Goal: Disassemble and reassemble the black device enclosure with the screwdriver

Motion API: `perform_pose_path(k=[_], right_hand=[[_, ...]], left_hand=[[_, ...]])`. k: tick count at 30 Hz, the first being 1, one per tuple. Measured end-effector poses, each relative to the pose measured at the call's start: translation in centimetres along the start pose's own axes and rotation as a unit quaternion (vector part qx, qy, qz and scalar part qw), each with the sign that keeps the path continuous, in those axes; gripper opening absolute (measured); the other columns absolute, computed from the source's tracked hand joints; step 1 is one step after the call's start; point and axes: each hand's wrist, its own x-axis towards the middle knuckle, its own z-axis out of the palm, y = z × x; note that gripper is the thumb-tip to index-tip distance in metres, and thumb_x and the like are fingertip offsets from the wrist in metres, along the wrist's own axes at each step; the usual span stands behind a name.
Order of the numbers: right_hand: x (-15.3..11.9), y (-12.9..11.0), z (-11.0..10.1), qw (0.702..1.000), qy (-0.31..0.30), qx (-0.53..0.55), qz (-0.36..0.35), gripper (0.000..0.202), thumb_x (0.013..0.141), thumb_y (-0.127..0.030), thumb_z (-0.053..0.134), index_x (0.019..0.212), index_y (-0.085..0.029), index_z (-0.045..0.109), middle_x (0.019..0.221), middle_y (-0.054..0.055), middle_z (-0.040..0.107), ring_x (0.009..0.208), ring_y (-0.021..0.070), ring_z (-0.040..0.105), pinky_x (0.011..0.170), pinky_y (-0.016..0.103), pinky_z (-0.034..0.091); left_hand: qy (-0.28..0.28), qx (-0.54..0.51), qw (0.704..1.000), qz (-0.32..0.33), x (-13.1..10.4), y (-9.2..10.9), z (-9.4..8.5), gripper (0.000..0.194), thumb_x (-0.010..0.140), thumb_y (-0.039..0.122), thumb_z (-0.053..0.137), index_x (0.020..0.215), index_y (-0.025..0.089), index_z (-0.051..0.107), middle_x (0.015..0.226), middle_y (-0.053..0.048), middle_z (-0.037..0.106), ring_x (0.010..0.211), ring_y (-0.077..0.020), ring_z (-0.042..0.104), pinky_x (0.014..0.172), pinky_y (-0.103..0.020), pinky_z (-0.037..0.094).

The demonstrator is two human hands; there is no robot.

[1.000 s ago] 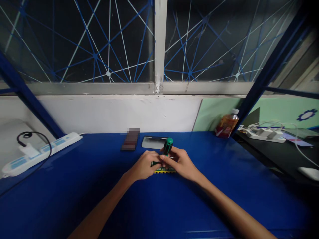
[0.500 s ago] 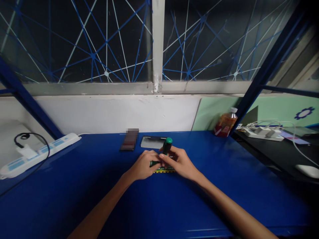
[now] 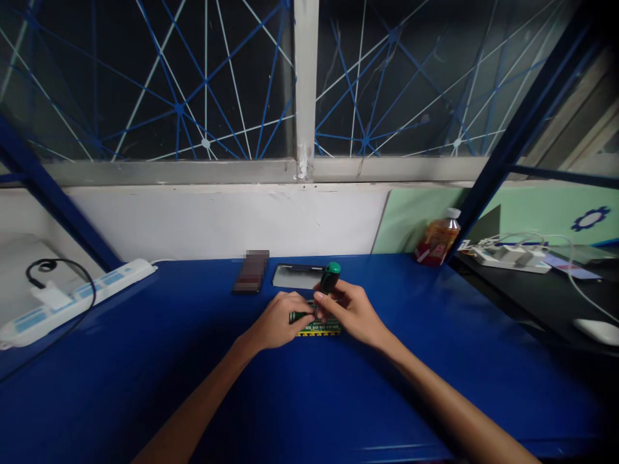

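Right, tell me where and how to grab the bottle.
I'd grip the bottle around its body, below the white cap, coming from the front left: it stands cap up, with the blue post close on its right and the green panel behind.

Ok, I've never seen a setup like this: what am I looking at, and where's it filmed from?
There is no machine here, just a person's two bare hands, filmed by one head-worn camera looking forward and down. The right hand grips a green-topped, screwdriver-like tool, handle up and leaning. The left hand holds a dark green, handle-like piece; fingers hide the rest. Below them is a green board with a yellow edge. On the blue table, behind the hands, lie a dark, phone-like slab and a shallow grey case. A bottle stands at the far right, and a white power strip lies at the left.
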Motion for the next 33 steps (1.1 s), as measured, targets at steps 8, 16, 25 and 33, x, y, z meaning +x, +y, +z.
perform_pose_path(k=[8,16,25,33], right_hand=[[-0.2,0.3,0.2,1.000,-0.018,-0.010,-0.002,0.025,0.087,-0.039,0.055,0.096,-0.016,0.061,0.069,0.003,0.066,0.060,0.0140,0.061,0.059,0.029,0.048],[-0.1,0.0,0.1,1.000,-0.014,-0.002,-0.002,0.024,0.087,-0.037,0.055,0.096,-0.016,0.060,0.069,0.003,0.065,0.061,0.0145,0.062,0.061,0.030,0.049],[0.1,-0.2,-0.2,0.999,0.017,0.031,-0.001,0.029,0.085,-0.042,0.057,0.099,-0.016,0.059,0.066,0.002,0.064,0.059,0.0161,0.062,0.062,0.033,0.051],[0.9,-2.1,-3.4,0.990,0.119,0.058,-0.048,0.022,0.083,-0.037,0.060,0.089,-0.016,0.060,0.070,0.003,0.064,0.055,0.0144,0.061,0.053,0.031,0.051]], left_hand=[[-0.010,0.032,0.999,0.003,0.0,0.1,-0.2,0.024,0.083,0.009,0.049,0.085,0.021,0.069,0.083,-0.001,0.069,0.082,-0.0178,0.060,0.079,-0.033,0.043],[-0.012,0.048,0.999,0.009,-0.1,-0.2,-0.1,0.023,0.081,0.010,0.050,0.086,0.020,0.069,0.081,-0.003,0.068,0.081,-0.0181,0.061,0.080,-0.034,0.044],[-0.002,0.032,0.999,-0.009,0.0,-0.3,0.2,0.012,0.083,0.018,0.058,0.083,0.019,0.069,0.078,-0.003,0.068,0.080,-0.0182,0.060,0.077,-0.032,0.045],[0.059,0.020,0.997,-0.035,0.6,0.0,1.9,0.012,0.082,0.020,0.062,0.088,0.021,0.072,0.084,-0.003,0.070,0.082,-0.0188,0.060,0.076,-0.034,0.045]])
